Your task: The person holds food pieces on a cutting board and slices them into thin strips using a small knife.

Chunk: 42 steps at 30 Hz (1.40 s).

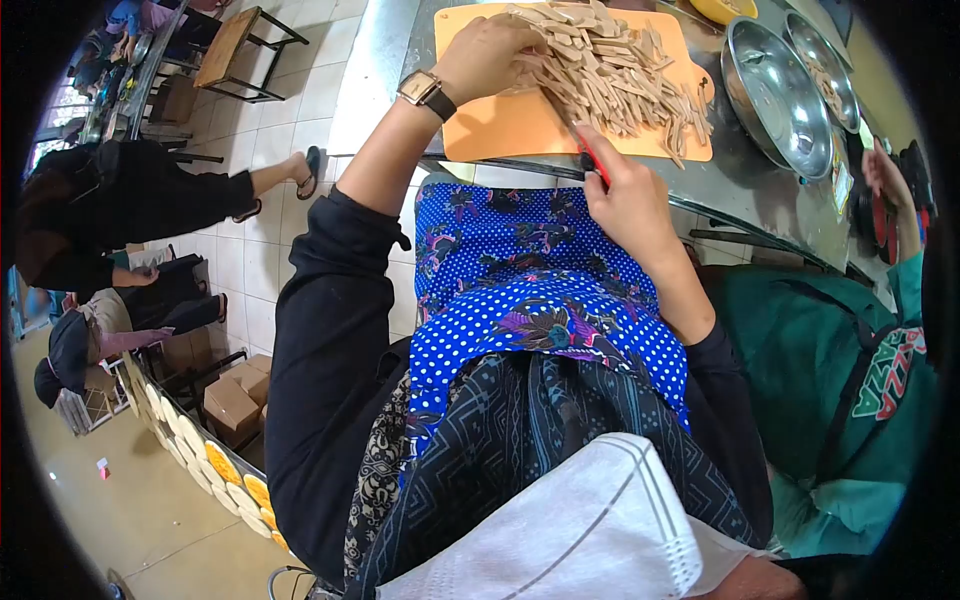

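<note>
A pile of pale brown cut food strips [630, 75] covers much of the orange cutting board [505, 132] on the metal table. My left hand [490, 58], below a wrist watch [426, 92], has its fingers bent onto strips at the pile's left side; its fingertips are partly hidden. In my right hand [630, 200] is a red-handled knife [592, 153]. The knife's blade points up and left, between my left hand and the pile's lower edge. Some strips lie loose toward the board's right end.
Right of the board stand a large metal bowl [800, 125] and another metal bowl [838, 98] holding some pieces. A yellow bowl [722, 10] is behind. Close on my right is a person in green [800, 370]. Other people, a wooden stool [240, 48] and cardboard boxes [238, 402] are at left.
</note>
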{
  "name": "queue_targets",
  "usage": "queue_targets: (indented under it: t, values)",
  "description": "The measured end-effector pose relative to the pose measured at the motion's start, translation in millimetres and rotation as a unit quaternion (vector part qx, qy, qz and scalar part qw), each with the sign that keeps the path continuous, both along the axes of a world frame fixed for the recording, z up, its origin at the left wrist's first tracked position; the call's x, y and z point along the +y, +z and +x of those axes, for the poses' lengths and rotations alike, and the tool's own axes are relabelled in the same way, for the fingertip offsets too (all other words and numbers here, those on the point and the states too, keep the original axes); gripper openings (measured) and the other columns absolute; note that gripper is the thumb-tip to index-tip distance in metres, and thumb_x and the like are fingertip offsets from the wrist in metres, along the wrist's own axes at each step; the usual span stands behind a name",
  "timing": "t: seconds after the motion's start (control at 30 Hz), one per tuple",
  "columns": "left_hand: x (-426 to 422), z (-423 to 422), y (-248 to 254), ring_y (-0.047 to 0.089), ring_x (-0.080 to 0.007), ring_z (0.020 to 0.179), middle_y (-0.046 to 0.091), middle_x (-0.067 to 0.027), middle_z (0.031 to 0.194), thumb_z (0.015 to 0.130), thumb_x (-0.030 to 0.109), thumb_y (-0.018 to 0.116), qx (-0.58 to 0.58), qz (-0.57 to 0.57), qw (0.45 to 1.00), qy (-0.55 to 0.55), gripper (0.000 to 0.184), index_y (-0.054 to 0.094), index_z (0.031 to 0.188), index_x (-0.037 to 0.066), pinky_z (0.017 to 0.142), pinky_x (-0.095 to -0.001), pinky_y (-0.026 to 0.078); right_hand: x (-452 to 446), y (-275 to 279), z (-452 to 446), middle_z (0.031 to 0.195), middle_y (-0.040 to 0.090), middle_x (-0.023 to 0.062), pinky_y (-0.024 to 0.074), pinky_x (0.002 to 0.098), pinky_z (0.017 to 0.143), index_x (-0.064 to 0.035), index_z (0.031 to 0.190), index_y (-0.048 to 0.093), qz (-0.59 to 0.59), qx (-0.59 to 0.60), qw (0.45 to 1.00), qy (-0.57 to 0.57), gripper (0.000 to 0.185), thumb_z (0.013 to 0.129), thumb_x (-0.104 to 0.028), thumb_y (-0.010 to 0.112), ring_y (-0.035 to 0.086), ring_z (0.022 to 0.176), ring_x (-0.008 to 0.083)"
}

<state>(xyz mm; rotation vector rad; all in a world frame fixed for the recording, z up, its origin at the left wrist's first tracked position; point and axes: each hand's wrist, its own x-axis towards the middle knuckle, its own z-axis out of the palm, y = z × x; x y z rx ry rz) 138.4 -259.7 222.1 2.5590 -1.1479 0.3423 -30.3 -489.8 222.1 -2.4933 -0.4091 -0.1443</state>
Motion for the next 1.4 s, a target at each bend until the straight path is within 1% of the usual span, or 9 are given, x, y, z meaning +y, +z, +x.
queue_targets:
  t: [0.17, 0.23, 0.3, 0.57, 0.67, 0.73, 1.23, 1.3, 1.4]
  values:
    - [1, -6, -2, 0.07, -0.0293, 0.091, 0.072, -0.0085, 0.1, 0.089, 0.02, 0.072, 0.021, -0.098, 0.995, 0.003, 0.017, 0.076, 0.102, 0.009, 0.08, -0.0406, 0.056, 12, 4, -9, 0.1, 0.074, 0.0185, 0.0583, 0.0489, 0.072, -0.0179, 0.144, 0.055, 0.024, 0.008, 0.999, 0.026, 0.06, 0.086, -0.007, 0.062, 0.071, 0.079, 0.0399]
    - [3, -9, 7, 0.069, -0.0251, 0.087, 0.073, -0.0088, 0.1, 0.089, 0.009, 0.072, 0.096, -0.209, 0.973, 0.033, 0.02, 0.074, 0.109, 0.005, 0.075, -0.0338, 0.053, 23, 4, -9, 0.1, 0.074, 0.0189, 0.0582, 0.0482, 0.073, -0.0209, 0.145, 0.054, 0.026, 0.026, 0.998, 0.049, 0.061, 0.087, -0.007, 0.062, 0.071, 0.08, 0.0405]
    - [13, -15, 21, 0.067, -0.0186, 0.084, 0.072, -0.0065, 0.096, 0.09, 0.012, 0.074, 0.059, -0.176, 0.982, 0.022, 0.021, 0.075, 0.109, 0.004, 0.073, -0.0313, 0.051, 29, -1, -4, 0.099, 0.074, 0.0188, 0.0585, 0.0477, 0.071, -0.0204, 0.146, 0.054, -0.003, 0.029, 0.997, 0.072, 0.062, 0.086, -0.007, 0.062, 0.071, 0.079, 0.041]
    - [20, -73, 13, 0.065, -0.0074, 0.088, 0.074, 0.0011, 0.097, 0.089, 0.011, 0.078, 0.38, -0.19, 0.905, 0.028, 0.022, 0.074, 0.11, 0.006, 0.075, -0.0251, 0.048, 7, 0, 2, 0.101, 0.073, 0.0194, 0.0587, 0.05, 0.071, -0.0168, 0.146, 0.053, 0.027, 0.02, 0.999, 0.002, 0.061, 0.085, -0.009, 0.063, 0.071, 0.078, 0.0412]
    - [14, -80, -13, 0.064, -0.009, 0.083, 0.073, 0.0002, 0.095, 0.086, 0.008, 0.08, 0.317, -0.253, 0.913, 0.049, 0.02, 0.076, 0.106, 0.005, 0.071, -0.0239, 0.048, 5, -1, -9, 0.104, 0.074, 0.0183, 0.059, 0.0485, 0.069, -0.0175, 0.147, 0.052, 0.024, 0.012, 1.0, 0.015, 0.064, 0.085, -0.008, 0.063, 0.072, 0.078, 0.039]
    - [6, -96, -10, 0.065, -0.0114, 0.079, 0.071, -0.0028, 0.096, 0.084, 0.005, 0.08, 0.159, -0.247, 0.948, 0.12, 0.016, 0.077, 0.1, 0.004, 0.065, -0.024, 0.048, 4, -5, -16, 0.102, 0.074, 0.0176, 0.059, 0.0481, 0.068, -0.0179, 0.148, 0.052, 0.031, 0.006, 0.999, 0.024, 0.065, 0.085, -0.007, 0.064, 0.072, 0.077, 0.0383]
    - [-12, -124, -23, 0.071, -0.0262, 0.086, 0.071, -0.0117, 0.098, 0.085, 0.0, 0.074, 0.151, -0.279, 0.937, 0.145, 0.012, 0.076, 0.096, -0.002, 0.074, -0.0339, 0.059, 8, -9, -15, 0.085, 0.069, 0.0157, 0.0566, 0.045, 0.058, -0.0154, 0.149, 0.051, -0.007, -0.018, 0.998, 0.061, 0.067, 0.085, -0.006, 0.064, 0.068, 0.064, 0.0356]
    - [-14, -125, -25, 0.07, -0.0297, 0.084, 0.071, -0.013, 0.096, 0.083, 0.0, 0.074, 0.154, -0.298, 0.931, 0.145, 0.01, 0.076, 0.093, -0.002, 0.074, -0.0365, 0.058, 12, -10, -10, 0.106, 0.074, 0.0131, 0.0585, 0.0434, 0.067, -0.0202, 0.149, 0.051, -0.033, 0.001, 0.998, 0.055, 0.066, 0.086, -0.006, 0.064, 0.072, 0.076, 0.0344]
    - [-15, -126, -25, 0.07, -0.0289, 0.083, 0.07, -0.012, 0.094, 0.083, 0.001, 0.074, 0.116, -0.283, 0.939, 0.157, 0.01, 0.076, 0.092, -0.002, 0.073, -0.036, 0.058, 5, -6, -22, 0.107, 0.074, 0.0128, 0.059, 0.0433, 0.067, -0.0201, 0.149, 0.051, -0.048, 0.03, 0.997, 0.052, 0.066, 0.086, -0.004, 0.064, 0.072, 0.075, 0.034]
